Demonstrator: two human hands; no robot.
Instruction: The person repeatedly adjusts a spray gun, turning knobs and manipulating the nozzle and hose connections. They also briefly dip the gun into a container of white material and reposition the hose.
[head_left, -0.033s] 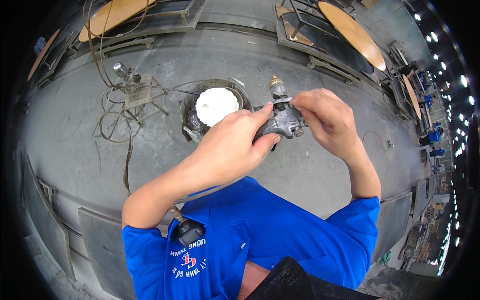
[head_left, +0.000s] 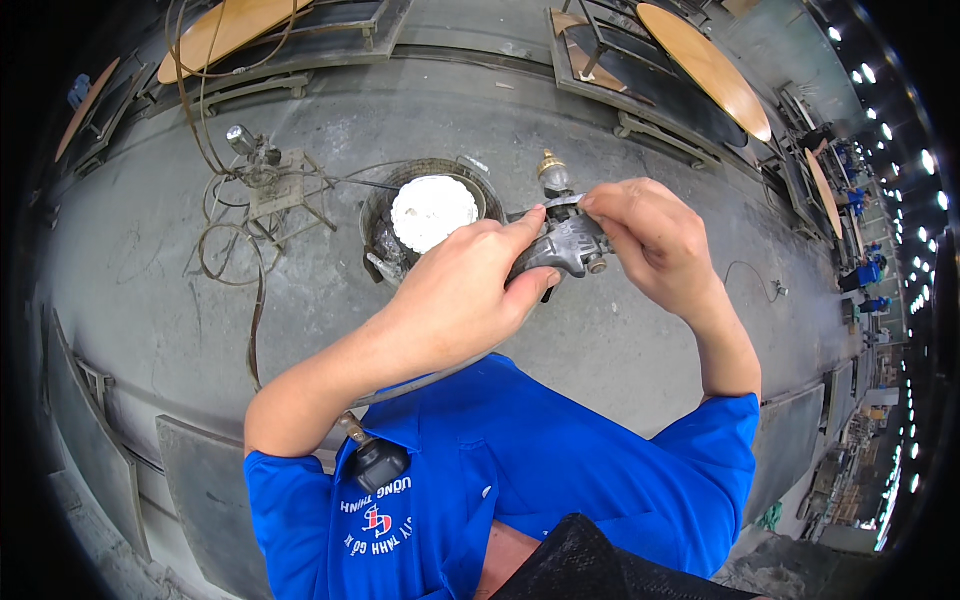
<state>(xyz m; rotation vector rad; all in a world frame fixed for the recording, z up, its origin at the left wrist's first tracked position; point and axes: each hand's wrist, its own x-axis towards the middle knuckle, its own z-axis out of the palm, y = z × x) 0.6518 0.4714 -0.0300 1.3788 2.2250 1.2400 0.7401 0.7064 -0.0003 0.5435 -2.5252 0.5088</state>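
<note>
My left hand (head_left: 465,285) is closed around a grey metal spray gun (head_left: 572,248), its thumb below and its index finger stretched along the top. A brass-coloured end (head_left: 550,163) of the gun points away from me. Opposite it, my right hand (head_left: 665,235) pinches a flat, curved metal piece (head_left: 566,201) lying across the gun; its exact kind is unclear. A hose (head_left: 435,379) passes beneath my left forearm. Beyond my left hand stands a dark bucket (head_left: 490,182), with a white round, scalloped-edged thing (head_left: 433,212) in it.
On the left stands a small metal-framed device (head_left: 278,190) with looped hoses (head_left: 258,310) around it. Oval wooden panels (head_left: 708,70) rest on carts at the far side. A black fitting (head_left: 378,463) hangs by my left upper arm. Other people (head_left: 866,272) are far right.
</note>
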